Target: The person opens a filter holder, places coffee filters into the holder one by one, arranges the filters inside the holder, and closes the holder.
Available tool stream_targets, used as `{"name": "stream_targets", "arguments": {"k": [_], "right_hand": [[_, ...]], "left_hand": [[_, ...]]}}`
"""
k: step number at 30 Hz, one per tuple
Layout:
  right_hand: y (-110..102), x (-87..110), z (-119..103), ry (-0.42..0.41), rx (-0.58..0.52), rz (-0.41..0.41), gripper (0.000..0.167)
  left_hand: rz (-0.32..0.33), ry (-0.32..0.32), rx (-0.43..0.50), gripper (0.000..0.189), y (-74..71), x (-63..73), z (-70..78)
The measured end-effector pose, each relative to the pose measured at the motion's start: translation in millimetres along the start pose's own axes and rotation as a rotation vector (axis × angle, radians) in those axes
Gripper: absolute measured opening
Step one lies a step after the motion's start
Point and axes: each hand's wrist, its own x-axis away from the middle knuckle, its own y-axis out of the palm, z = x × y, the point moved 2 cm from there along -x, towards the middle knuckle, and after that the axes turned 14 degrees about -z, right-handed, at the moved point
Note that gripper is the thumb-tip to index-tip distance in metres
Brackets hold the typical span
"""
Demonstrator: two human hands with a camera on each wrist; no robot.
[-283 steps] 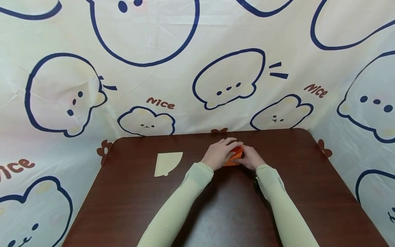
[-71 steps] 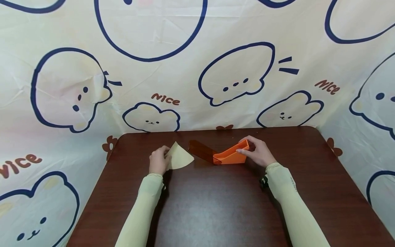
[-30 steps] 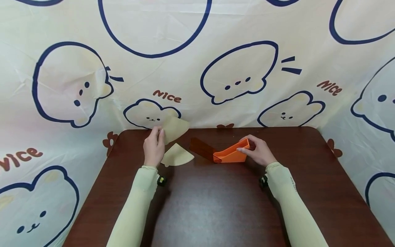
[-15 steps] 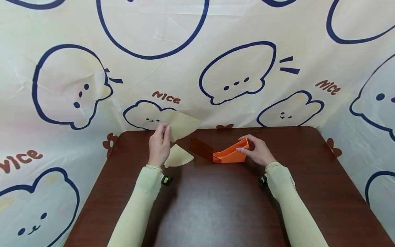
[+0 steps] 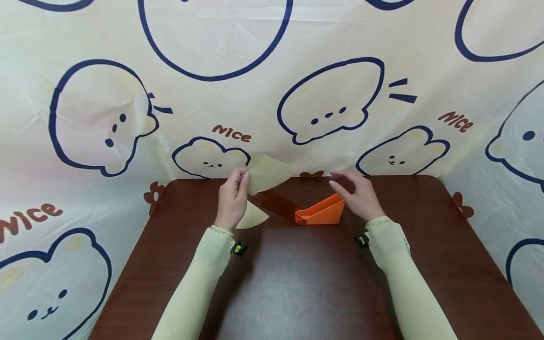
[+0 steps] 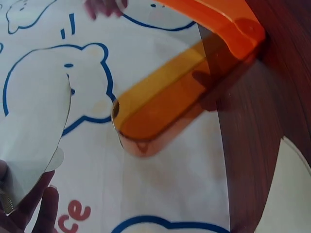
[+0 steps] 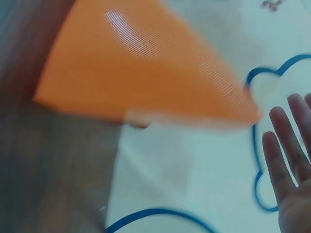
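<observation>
while the left hand (image 5: 231, 200) pinches a pale fan-shaped sheet (image 5: 267, 174), the right hand (image 5: 360, 192) hangs beside an orange container (image 5: 325, 215)

where the patterned cloth (image 5: 199, 106) drops behind the brown table (image 5: 297, 293), i begin at the left, with a pale sleeve (image 5: 201, 278) reaching forward. the left hand has its thumb and fingers pressed together on the sheet's left edge, near a small rounded tab (image 6: 57, 159). that edge grip seems meant to leave the broad face unbent, held up off the table; one layer or several, i can't tell.

just below, a second fan-shaped piece (image 5: 252, 217) lies on the table, partly hidden by the left hand. next along, a see-through amber lid (image 5: 280, 203) angles back and leftward from the container's low end, joined there, i'd judge, by a hinge (image 5: 301, 221), which leaves the mouth uncovered.

the container stands on the table between the hands, low at the left, tall at the right. its flat base looks enough to keep it steady unaided, which may be why no fingers grip it.

at the tall end, the right hand's fingers are loosely bent in the head view and fairly straight in the right wrist view, holding nothing. whether the thumb brushes the orange corner, i can't be sure.
</observation>
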Motion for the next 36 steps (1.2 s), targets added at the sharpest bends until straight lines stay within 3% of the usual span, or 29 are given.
{"name": "stream_targets", "arguments": {"k": [7, 13, 19, 24, 32, 36], "right_hand": [[4.2, -12.9, -41.4, -0.141, -0.044, -0.025, 0.038], [10.6, -18.6, -59.2, -0.147, -0.079, -0.053, 0.038], [11.6, -17.1, -61.5, -0.140, -0.054, -0.011, 0.035], [8.9, -15.5, -59.2, -0.149, -0.050, 0.010, 0.034], [3.3, -14.0, -58.4, -0.152, -0.069, 0.018, 0.033], [2.1, -14.2, -58.1, -0.150, -0.084, 0.014, 0.030]], "left_hand": [[-0.067, 0.067, 0.043, 0.018, 16.7, -3.3, 9.1], [-0.139, 0.091, 0.072, 0.014, 30.0, -3.4, 14.5], [-0.170, 0.091, 0.074, 0.017, 38.9, -1.6, 16.7], [-0.202, 0.097, 0.090, 0.034, 42.6, 0.7, 17.8], [-0.266, 0.160, 0.072, 0.029, 36.4, 6.0, 11.5], [-0.310, 0.159, 0.108, 0.041, 32.2, 8.1, 8.9]]}}
